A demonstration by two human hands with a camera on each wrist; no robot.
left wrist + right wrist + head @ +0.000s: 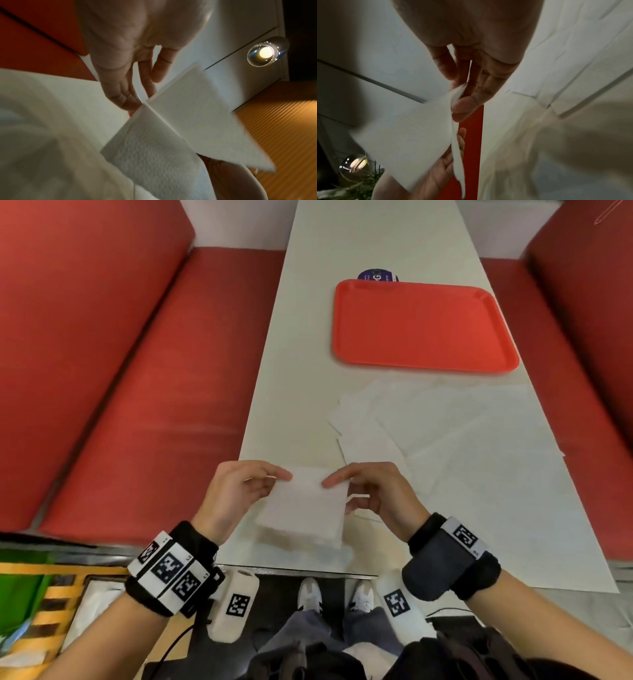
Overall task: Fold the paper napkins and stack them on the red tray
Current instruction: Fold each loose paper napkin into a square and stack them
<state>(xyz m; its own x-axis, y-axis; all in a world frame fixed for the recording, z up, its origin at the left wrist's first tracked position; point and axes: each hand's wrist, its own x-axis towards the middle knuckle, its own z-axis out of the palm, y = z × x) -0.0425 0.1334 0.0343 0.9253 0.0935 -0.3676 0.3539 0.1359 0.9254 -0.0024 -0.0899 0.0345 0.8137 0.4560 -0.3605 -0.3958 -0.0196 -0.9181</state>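
Observation:
A white paper napkin (303, 505) hangs bent over above the near edge of the table, held between both hands. My left hand (239, 491) pinches its upper left corner and my right hand (370, 491) pinches the upper right corner. The left wrist view shows the napkin (171, 142) creased into two flaps below my left fingers (123, 97). In the right wrist view my thumb (465, 106) presses the napkin's edge (419, 128). The red tray (421, 326) lies bare farther up the table. Several unfolded napkins (445, 433) lie spread between the tray and my hands.
The long white table (308, 337) runs between two red bench seats (137, 405). A dark round object (376, 274) peeks from behind the tray's far edge. My legs and white shoes (335, 594) show below the table's near edge.

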